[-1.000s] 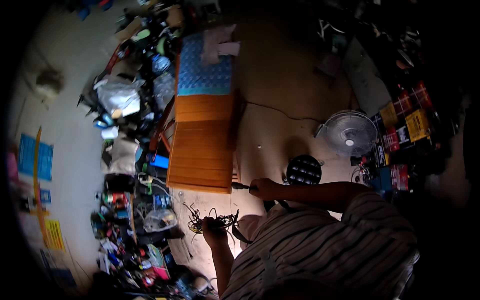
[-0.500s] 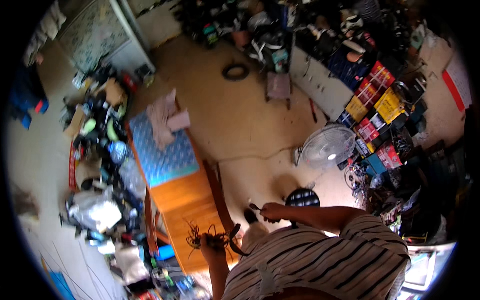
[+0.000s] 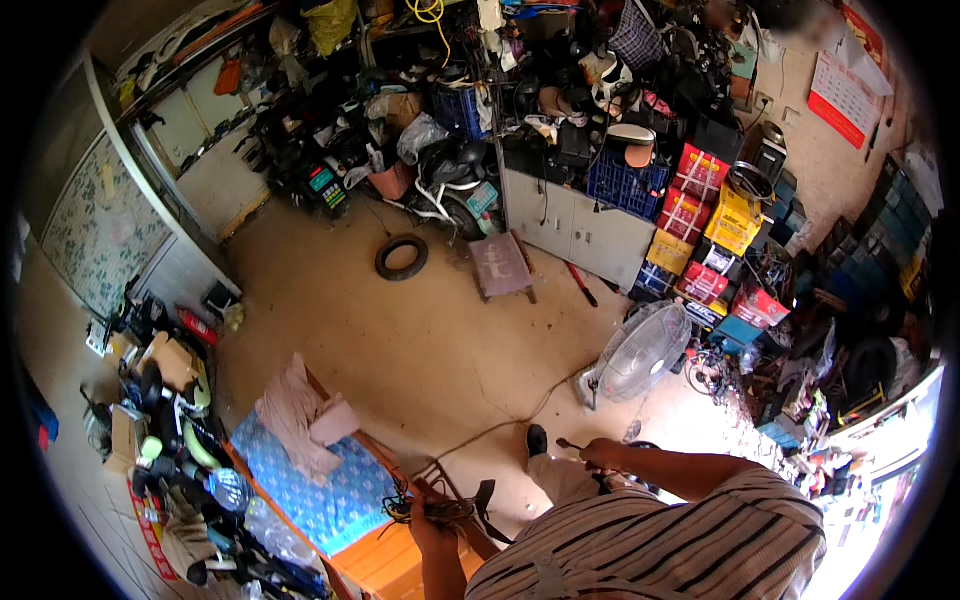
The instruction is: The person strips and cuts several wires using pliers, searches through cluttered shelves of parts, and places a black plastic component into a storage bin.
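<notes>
My left hand (image 3: pixel 432 525) is closed around a tangled bundle of thin dark wires (image 3: pixel 402 506), with a dark strap-like end sticking out on the right. This hand is above the near end of an orange wooden bench (image 3: pixel 395 565). On the bench lie a blue patterned mat (image 3: pixel 325 495) and a crumpled pinkish-brown cloth (image 3: pixel 292 420). My right hand (image 3: pixel 605 456) grips a small dark tool (image 3: pixel 570 444) with a slim shaft and a wider tip, pointing left. Its exact kind is too small to tell. The two hands are apart, in front of my striped shirt.
A standing fan (image 3: pixel 645 352) is ahead on the right, its cord running over the floor. Farther off are a tyre (image 3: pixel 401 258), a low padded stool (image 3: pixel 503 266) and a grey cabinet (image 3: pixel 565 222). Stacked boxes (image 3: pixel 735 218) stand right; piled parts (image 3: pixel 185 400) line the left.
The view has tilted up and shifted, so the bench now sits lower and the far shelves show. Both hands keep hold of the wires and the tool. My right hand appears lower and farther right.
</notes>
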The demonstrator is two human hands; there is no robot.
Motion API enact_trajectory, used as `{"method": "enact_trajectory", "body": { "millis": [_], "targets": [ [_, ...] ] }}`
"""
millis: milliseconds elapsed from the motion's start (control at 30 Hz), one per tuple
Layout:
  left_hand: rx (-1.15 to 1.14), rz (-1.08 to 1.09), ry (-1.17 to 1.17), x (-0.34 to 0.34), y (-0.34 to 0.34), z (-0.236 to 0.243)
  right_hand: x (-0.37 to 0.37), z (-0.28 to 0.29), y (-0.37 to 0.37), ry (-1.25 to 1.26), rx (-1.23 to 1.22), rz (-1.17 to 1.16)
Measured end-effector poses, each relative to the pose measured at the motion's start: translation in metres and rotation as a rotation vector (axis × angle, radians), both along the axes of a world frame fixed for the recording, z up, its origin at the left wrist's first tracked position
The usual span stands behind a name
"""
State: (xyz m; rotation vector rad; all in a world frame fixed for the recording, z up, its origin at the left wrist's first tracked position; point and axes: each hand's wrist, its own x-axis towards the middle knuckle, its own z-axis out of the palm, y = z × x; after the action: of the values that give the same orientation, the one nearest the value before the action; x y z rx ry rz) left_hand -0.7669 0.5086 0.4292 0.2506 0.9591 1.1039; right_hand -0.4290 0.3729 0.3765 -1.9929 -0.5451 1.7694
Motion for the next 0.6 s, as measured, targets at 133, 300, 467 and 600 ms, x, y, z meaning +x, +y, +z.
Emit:
{"method": "enact_trajectory", "body": {
  "millis": [133, 300, 467, 600],
  "targets": [
    [-0.113, -0.057, -0.008, 0.069, 0.068, 0.004, 0.07, -0.069, 0.044, 0.043, 0.343, -0.09],
    [-0.094, -0.136, -0.061, 0.106, 0.166, -0.009, 0.12, -0.04, 0.157, 0.35, 0.193, -0.382],
    [-0.185, 0.093, 0.011, 0.164, 0.242, 0.033, 0.171, 0.032, 0.267, 0.226, 0.337, -0.211],
    [-0.158, -0.067, -0.07, 0.176, 0.299, 0.013, 0.194, 0.051, 0.34, 0.499, 0.305, -0.298]
  ]
}}
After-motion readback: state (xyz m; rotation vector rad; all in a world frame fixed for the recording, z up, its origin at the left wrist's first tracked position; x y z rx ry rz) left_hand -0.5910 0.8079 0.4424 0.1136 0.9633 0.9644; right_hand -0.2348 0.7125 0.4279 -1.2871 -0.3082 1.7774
